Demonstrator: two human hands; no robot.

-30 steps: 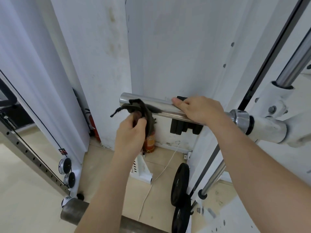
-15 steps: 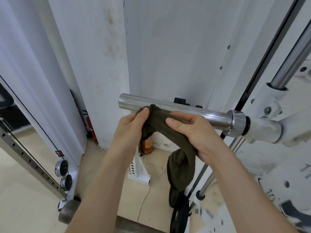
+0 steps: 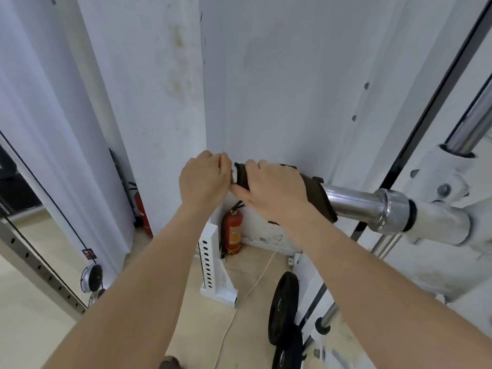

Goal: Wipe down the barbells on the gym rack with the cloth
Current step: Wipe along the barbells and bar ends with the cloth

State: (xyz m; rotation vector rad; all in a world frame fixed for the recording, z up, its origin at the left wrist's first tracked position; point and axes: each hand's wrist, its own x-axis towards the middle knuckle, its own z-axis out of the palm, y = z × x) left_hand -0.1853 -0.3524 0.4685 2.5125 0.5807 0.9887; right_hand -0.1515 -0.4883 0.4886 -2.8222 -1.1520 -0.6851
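Note:
A chrome barbell sleeve [image 3: 354, 199] sticks out to the left from a white rack fitting [image 3: 436, 209]. A dark brown cloth [image 3: 316, 193] is wrapped over the sleeve's outer half. My right hand [image 3: 271, 193] grips the cloth around the bar, thumb underneath. My left hand [image 3: 205, 179] is curled at the bar's free end, right against the right hand; the end of the sleeve is hidden behind it, and what its fingers hold cannot be made out.
White walls [image 3: 279, 75] close in behind the bar. A red fire extinguisher [image 3: 233, 229] and a white perforated bracket [image 3: 213, 265] stand on the floor below. Black weight plates [image 3: 282, 307] lean at lower right. A slanted chrome guide rod [image 3: 474, 121] rises at right.
The cloth hung loose between both hands half a second ago; now it is wrapped round the sleeve under my right hand. My left hand has moved up to the bar's end.

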